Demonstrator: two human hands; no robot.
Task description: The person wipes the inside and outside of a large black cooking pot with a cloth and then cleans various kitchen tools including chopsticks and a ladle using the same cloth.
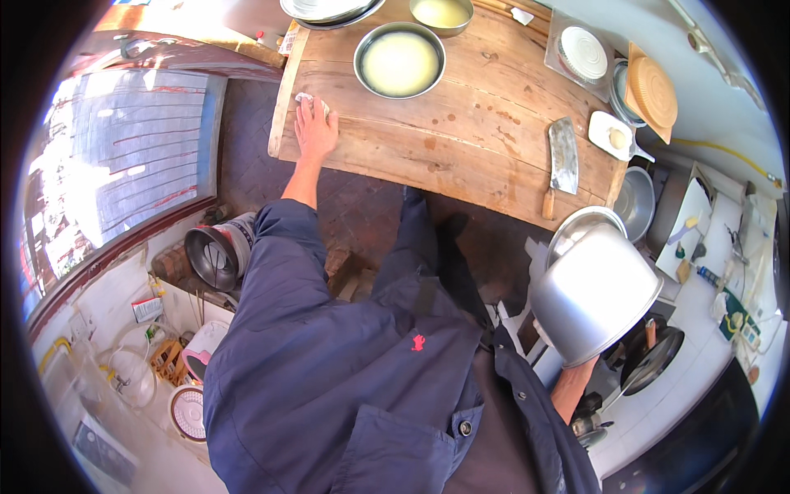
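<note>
My left hand [316, 133] lies on the left end of the wooden table [395, 133], over a small crumpled white cloth or tissue [303, 97] that shows past the fingers. Off the table's right corner, my right hand [581, 372] supports a tilted silvery metal pot [595, 293], which hides most of the fingers. Just behind the pot, a metal basin [571, 228] partly shows; whether the two touch, I cannot tell. A metal bowl of pale yellow liquid [400, 62] stands on the table beyond my left hand. Wet brown spots mark the tabletop.
A cleaver [563, 157] lies near the table's right end, beside a white dish [611, 136] holding a small pale ball. Another bowl of yellowish liquid [441, 13] stands at the far edge. On the right are a metal basin [642, 200] and a wok [657, 361].
</note>
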